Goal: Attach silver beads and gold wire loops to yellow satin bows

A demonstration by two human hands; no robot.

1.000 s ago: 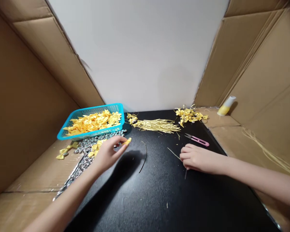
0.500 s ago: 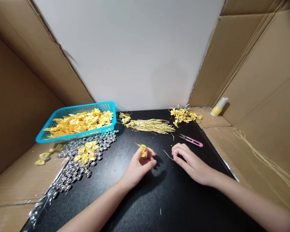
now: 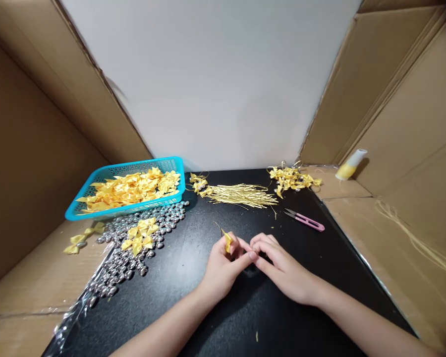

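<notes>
Above the black table, my left hand (image 3: pixel 225 267) is closed around a small yellow ribbon bow (image 3: pixel 228 243), which sticks up beside the index finger. A thin strand (image 3: pixel 218 227) pokes out just above that hand. Fingertip to fingertip with it, my right hand (image 3: pixel 286 272) is closed in a pinch. The thin cord seen in the right fingers earlier is now mostly hidden between the two hands.
A blue basket (image 3: pixel 124 213) of yellow bows stands at the left, near silver bells (image 3: pixel 130 265) with several bows on them. Behind my hands lie cut gold cords (image 3: pixel 243 195). Pink thread snips (image 3: pixel 305 220), finished-looking bows (image 3: pixel 292 178) and a cone-shaped spool (image 3: pixel 351 164) sit to the right.
My right hand has moved left and my hands now meet at the fingertips. The bow in my left hand has turned more edge-on. The view has shifted slightly.
</notes>
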